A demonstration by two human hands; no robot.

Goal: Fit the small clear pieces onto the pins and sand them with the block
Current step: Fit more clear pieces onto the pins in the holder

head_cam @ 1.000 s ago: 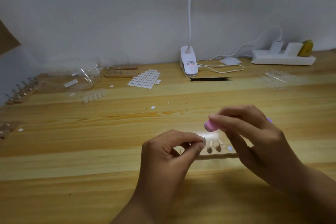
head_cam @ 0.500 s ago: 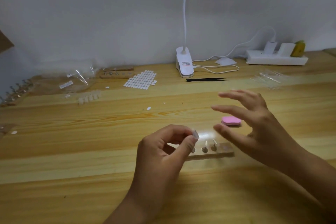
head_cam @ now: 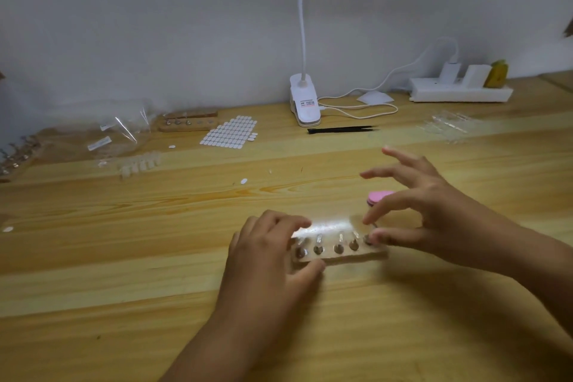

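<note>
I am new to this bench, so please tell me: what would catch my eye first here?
Two hands at the front centre: the left hand grips the left end of a wooden pin strip, the right hand reaches its right end. A pink sanding block lies just behind.

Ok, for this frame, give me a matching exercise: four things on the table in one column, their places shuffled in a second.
Things
1. pink oval sanding block
2. black pointed tweezers
3. sheet of small white oval stickers
4. light wooden strip of metal pins

Places
A. gripped at one end by the left hand, right hand at the other
B. just in front of the white clip lamp
C. on the wooden table, behind the right hand's fingers
D. beside a second wooden pin strip

Pairs: 1-C, 2-B, 3-D, 4-A
</note>
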